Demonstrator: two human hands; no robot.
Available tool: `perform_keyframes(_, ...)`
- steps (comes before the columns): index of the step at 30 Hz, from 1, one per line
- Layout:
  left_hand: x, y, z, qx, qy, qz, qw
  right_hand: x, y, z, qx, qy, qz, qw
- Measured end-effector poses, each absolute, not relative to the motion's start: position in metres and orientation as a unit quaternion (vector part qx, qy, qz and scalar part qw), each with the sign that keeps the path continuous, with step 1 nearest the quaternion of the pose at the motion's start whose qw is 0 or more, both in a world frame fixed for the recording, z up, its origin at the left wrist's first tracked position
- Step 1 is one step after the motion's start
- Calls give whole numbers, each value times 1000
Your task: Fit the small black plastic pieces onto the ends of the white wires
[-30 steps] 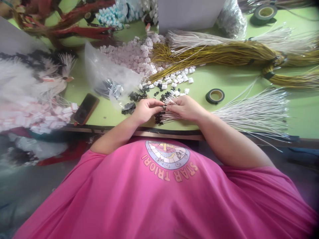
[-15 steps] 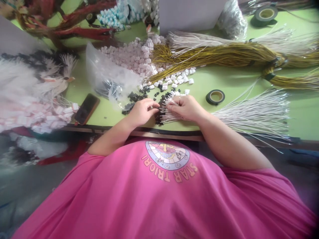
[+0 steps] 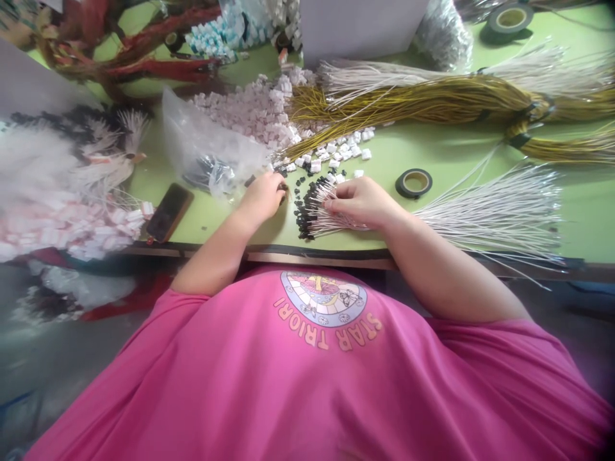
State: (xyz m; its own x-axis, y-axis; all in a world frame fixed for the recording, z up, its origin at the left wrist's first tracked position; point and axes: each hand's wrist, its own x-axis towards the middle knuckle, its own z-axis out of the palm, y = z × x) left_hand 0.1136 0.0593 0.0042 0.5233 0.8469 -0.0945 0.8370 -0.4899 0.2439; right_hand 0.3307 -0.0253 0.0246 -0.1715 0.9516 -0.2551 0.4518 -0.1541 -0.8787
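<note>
White wires [image 3: 494, 211] are spread across the near right part of the green table [image 3: 446, 150], their left ends pinched between the thumb and fingers of the right hand [image 3: 356, 202]. Small black pieces [image 3: 305, 214] are clustered at those ends. The left hand [image 3: 266, 195] is held apart from the wires, its fingers curled near dark bits; whether any are gripped cannot be told. A tape roll [image 3: 400, 185] is set beyond the right forearm, and a bundle of yellow wires [image 3: 423, 101] is laid farther back, beside heaped white pieces [image 3: 254, 105]. A clear plastic bag [image 3: 204, 137] and a phone [image 3: 169, 213] are placed to the left. A pink shirt [image 3: 288, 378] is worn.
</note>
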Motion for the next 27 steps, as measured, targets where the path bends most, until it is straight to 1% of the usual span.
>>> perform_keyframes(5,106,55,12,861,475,12,181,331,-25,26,-583,-596,486,263)
perform_keyframes(9,110,58,9,855,484,50,182,331,-24,26,-587,-600,477,260)
perform_keyframes(15,116,67,-3,862,474,39,175,328,-25,27,-593,-582,489,265)
perform_keyframes(20,115,60,6,846,490,84,192,325,-27,27,-595,-576,494,264)
perform_keyframes(23,117,46,19,831,471,146,259,324,-27,26,-577,-585,499,274)
perform_keyframes(27,120,29,24,770,441,182,424,325,-28,24,-571,-579,504,292)
